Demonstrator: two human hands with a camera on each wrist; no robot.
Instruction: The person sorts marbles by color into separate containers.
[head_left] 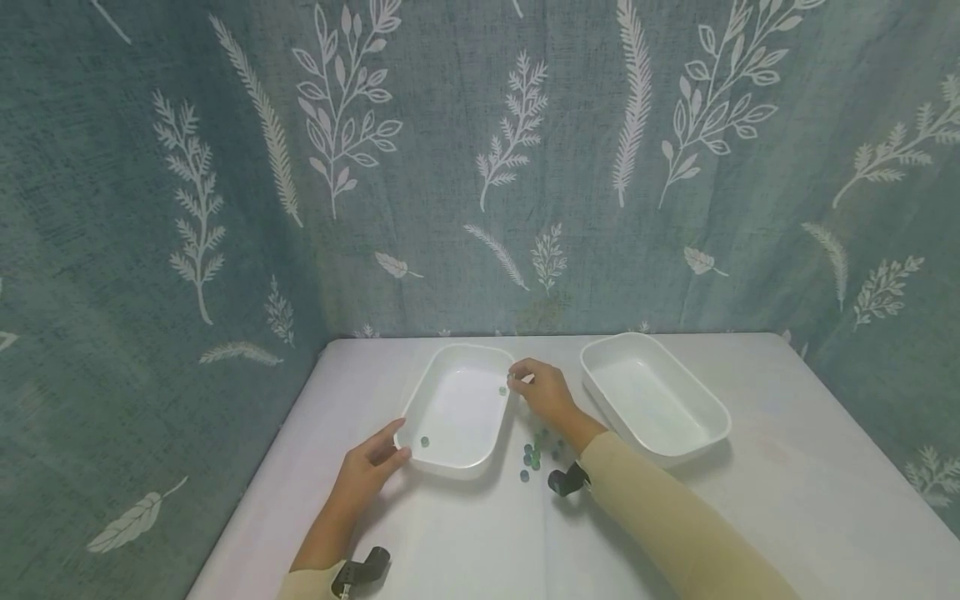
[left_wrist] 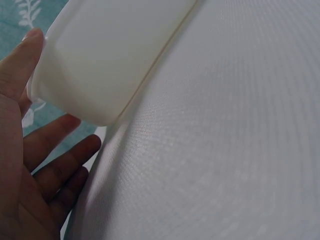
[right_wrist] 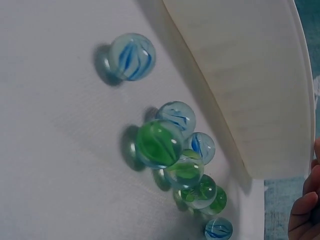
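The left-hand white tray (head_left: 459, 408) has one glass marble (head_left: 424, 442) at its near-left corner and another (head_left: 502, 390) by its right wall. My left hand (head_left: 367, 465) grips that tray's near-left corner; in the left wrist view the thumb side (left_wrist: 22, 60) meets the rim while other fingers spread outside. Over the tray's right rim, my right hand (head_left: 542, 390) pinches a small dark marble at its fingertips, mostly hidden by the fingers (right_wrist: 306, 200). Several blue-swirled and green marbles (right_wrist: 160, 143) lie on the tabletop beside the tray wall (right_wrist: 250, 75).
A second white tray (head_left: 652, 396) stands to the right, angled, with no marbles visible inside. Both trays sit on a white-covered table (head_left: 795, 483). A patterned teal curtain (head_left: 450, 167) hangs behind and at both sides. Black wrist cameras (head_left: 566, 481) are strapped to both arms.
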